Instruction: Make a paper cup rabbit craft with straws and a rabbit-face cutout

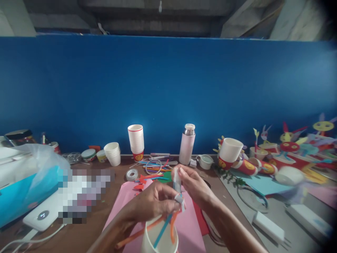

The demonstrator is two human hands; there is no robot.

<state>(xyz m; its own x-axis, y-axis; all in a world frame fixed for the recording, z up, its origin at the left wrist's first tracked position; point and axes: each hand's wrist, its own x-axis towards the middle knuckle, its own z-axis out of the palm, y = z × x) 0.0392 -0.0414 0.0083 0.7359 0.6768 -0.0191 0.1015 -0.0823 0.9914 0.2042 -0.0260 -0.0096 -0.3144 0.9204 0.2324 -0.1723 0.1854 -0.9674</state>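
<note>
My left hand (160, 201) is closed in a pinch on a small whitish piece (180, 199) at the top of thin coloured strips. An orange strip (173, 228) and a blue strip (162, 231) hang below it into a white paper cup (149, 242), and another orange strip (137, 234) slants out to the left. With thumb and fingers together, my right hand (196, 182) grips the upper end of a pale, see-through strip that looks like tape (177, 179). Its lower end reaches down close to the whitish piece. Pink paper (121, 207) lies beneath the cup.
A tape roll (131, 174), stacked paper cups (136, 138) and a pink flask (186, 147) stand beyond my hands. Coloured sticks and red scraps lie between. At right are decorated cups (284, 158) and a white charger (268, 228); at left, a white device (43, 215).
</note>
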